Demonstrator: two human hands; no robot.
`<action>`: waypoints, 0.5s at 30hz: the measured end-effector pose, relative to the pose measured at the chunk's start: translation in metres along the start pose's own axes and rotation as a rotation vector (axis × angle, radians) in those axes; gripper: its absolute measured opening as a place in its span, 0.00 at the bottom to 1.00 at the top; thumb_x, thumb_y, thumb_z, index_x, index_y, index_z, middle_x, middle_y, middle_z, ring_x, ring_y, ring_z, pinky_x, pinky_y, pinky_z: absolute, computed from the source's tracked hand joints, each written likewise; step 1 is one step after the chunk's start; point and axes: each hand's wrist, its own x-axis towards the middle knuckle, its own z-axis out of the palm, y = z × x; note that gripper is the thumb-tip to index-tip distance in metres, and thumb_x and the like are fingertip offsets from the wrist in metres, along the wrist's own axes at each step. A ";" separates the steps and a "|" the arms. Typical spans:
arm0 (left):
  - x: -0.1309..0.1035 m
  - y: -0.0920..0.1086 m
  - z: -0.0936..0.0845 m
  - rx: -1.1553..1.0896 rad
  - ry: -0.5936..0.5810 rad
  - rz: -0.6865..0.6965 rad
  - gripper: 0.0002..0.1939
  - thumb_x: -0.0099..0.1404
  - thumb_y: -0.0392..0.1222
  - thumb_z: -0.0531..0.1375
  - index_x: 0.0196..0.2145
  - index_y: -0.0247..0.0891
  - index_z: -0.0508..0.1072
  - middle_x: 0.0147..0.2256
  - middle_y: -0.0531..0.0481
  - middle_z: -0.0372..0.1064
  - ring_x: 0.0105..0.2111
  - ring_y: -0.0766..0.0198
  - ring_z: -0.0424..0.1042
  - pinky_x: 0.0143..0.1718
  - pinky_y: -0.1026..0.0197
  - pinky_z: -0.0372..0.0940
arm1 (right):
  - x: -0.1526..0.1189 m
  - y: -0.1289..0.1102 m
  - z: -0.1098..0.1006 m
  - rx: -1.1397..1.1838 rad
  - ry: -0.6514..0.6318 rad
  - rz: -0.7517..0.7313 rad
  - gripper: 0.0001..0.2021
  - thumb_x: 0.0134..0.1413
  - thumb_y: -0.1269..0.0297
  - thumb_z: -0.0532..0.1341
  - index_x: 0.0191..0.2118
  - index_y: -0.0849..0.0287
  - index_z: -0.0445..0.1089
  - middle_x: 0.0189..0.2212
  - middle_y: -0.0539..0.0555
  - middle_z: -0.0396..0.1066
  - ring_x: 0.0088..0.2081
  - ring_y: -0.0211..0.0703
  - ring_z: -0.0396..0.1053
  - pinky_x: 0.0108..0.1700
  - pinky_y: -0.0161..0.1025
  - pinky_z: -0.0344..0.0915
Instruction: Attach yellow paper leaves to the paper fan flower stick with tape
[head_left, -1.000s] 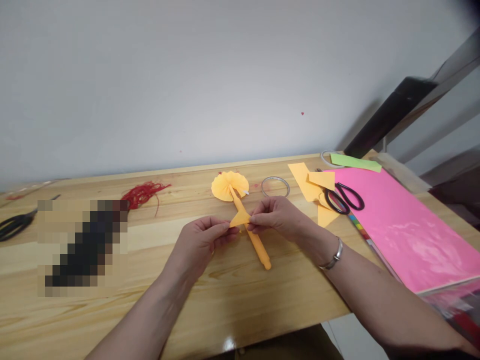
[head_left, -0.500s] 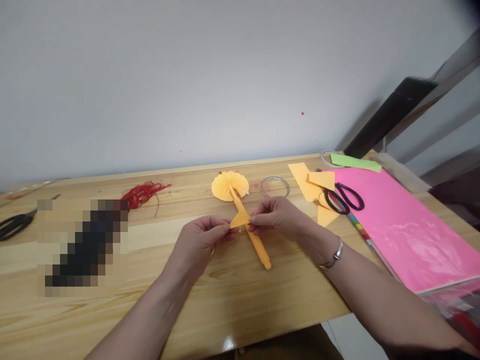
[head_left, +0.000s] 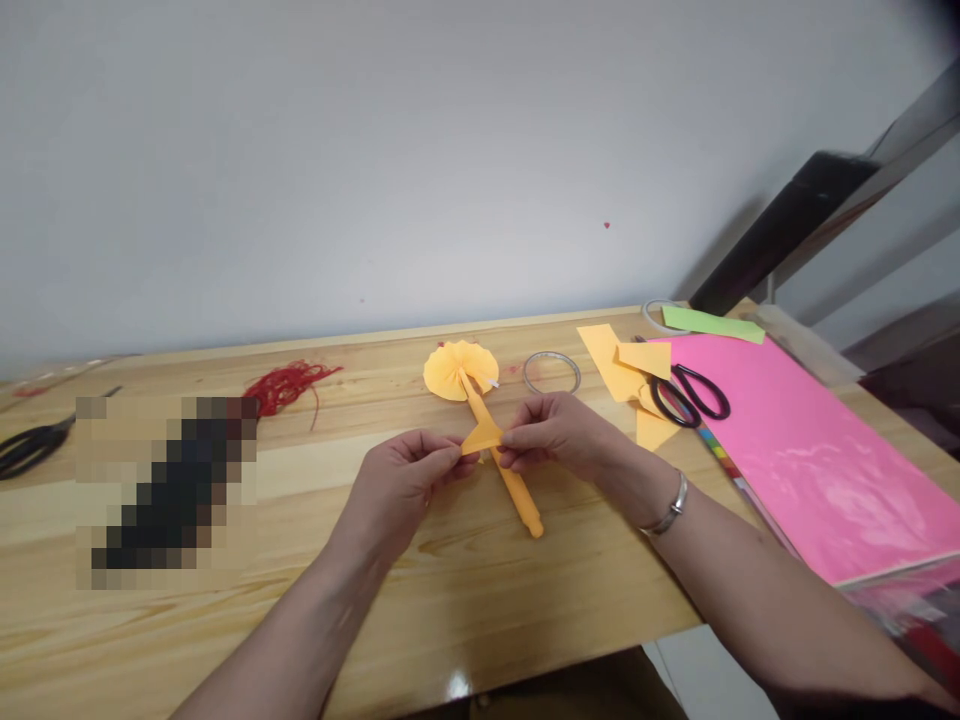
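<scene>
Between my two hands is a small piece of orange paper (head_left: 481,437), its ends pinched in the fingertips. My left hand (head_left: 409,468) is closed on its left end, thumb on top. My right hand (head_left: 551,432), with a silver bangle on the wrist, pinches the right end. Just beneath lies a rolled orange paper tube (head_left: 519,495), slanting toward me on the table. At its far end is a round pleated orange paper fan (head_left: 459,368), with a small white bit at its right edge. The fingers hide part of the tube.
Orange paper scraps (head_left: 611,360) and black-handled scissors (head_left: 679,395) lie at right, over pink sheets (head_left: 810,450). A green strip (head_left: 712,325) rests behind. A metal ring (head_left: 552,372) sits near the wall. At left are red threads (head_left: 289,388), another pair of scissors (head_left: 34,448) and a blurred-out dark object (head_left: 172,490).
Almost nothing differs. Both hands keep the same pinch on the orange paper piece, and the whole view has shifted very slightly.
</scene>
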 end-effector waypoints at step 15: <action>0.001 -0.002 -0.001 0.031 0.022 0.014 0.07 0.41 0.34 0.69 0.20 0.34 0.74 0.27 0.48 0.75 0.26 0.66 0.73 0.32 0.65 0.67 | -0.002 -0.001 0.002 -0.039 0.043 -0.003 0.08 0.38 0.70 0.67 0.20 0.62 0.66 0.21 0.54 0.75 0.26 0.40 0.74 0.34 0.36 0.73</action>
